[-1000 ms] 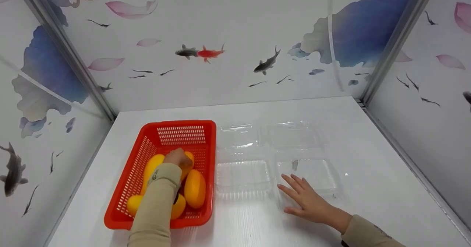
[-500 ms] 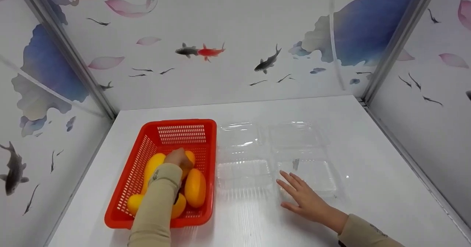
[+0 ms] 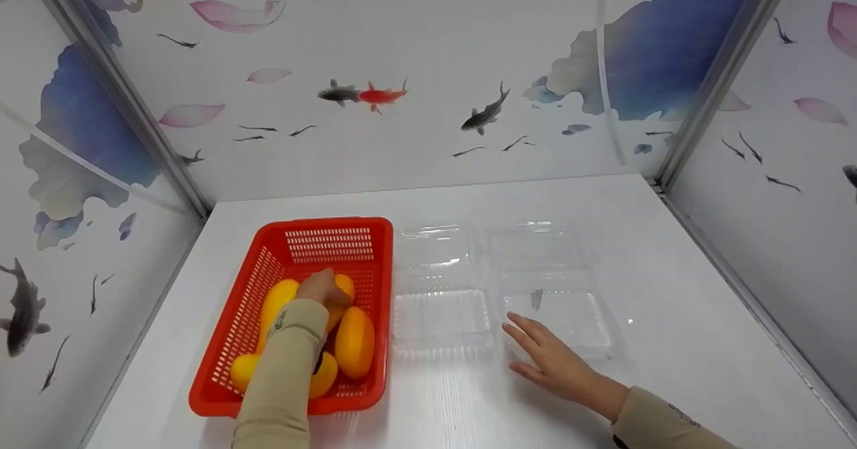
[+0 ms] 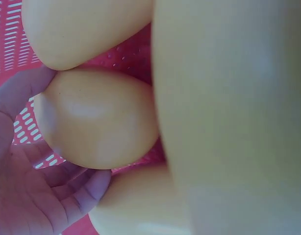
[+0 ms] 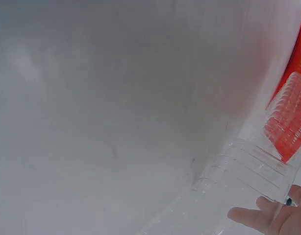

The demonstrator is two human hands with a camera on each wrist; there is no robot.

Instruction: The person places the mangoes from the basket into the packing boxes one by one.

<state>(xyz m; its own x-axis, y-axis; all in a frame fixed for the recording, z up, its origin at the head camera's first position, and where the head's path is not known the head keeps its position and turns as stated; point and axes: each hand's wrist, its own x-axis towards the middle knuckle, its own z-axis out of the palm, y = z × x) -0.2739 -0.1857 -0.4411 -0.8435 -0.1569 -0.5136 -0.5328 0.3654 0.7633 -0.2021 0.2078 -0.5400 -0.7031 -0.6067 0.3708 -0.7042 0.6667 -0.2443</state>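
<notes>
My left hand [image 3: 325,290] is down inside a red plastic basket [image 3: 387,342] on the left of the table. In the left wrist view its thumb and fingers curl round a smooth yellow mango [image 4: 99,120], thumb on one side and fingertips on the other. Other mangoes lie close around it, one on the right [image 3: 355,342] by the basket wall; my forearm covers part of the pile. My right hand [image 3: 562,372], fingers extended and holding nothing, is at the near edge of the right clear plastic clamshell box [image 3: 569,322], overlapping it in the head view.
A second clear clamshell box [image 3: 442,318] stands between the basket and the right one, both with lids [image 3: 435,245] laid back. White panels [image 3: 428,154] printed with fish and petals enclose the white table [image 3: 669,268] at the back and sides.
My right hand has shifted slightly to the left. The left hand keeps its place in the basket, and the mangoes and boxes have not visibly moved.
</notes>
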